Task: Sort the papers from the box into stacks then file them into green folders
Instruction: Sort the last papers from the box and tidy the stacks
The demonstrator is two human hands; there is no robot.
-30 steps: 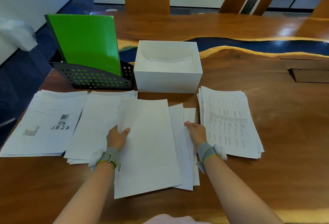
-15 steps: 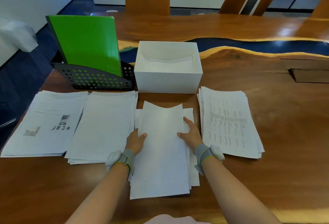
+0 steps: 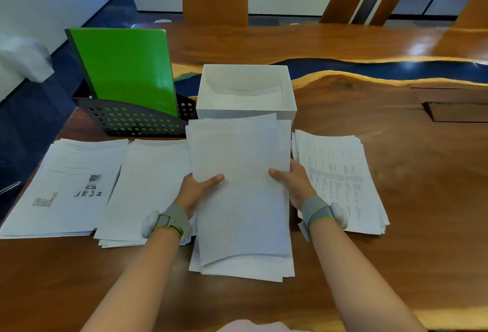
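Left hand (image 3: 196, 191) and right hand (image 3: 293, 186) gripped the middle sheaf of papers (image 3: 240, 194) by its side edges, thumbs on top, over loose sheets (image 3: 245, 269) on the table (image 3: 422, 199). Other stacks (image 3: 150, 186) lay either side. Beyond stood the white box (image 3: 245, 75), papers inside, and green folders (image 3: 124, 67) in a black rack (image 3: 132, 120).

We see a bright green folder (image 3: 124, 67) in a black rack (image 3: 126, 123) dotted with holes, a white box (image 3: 245, 116), plain white papers (image 3: 243, 186), a stack (image 3: 340, 181) with dark print columns, and a brown table (image 3: 396, 147) with a yellow-edged blue stripe (image 3: 369, 66).
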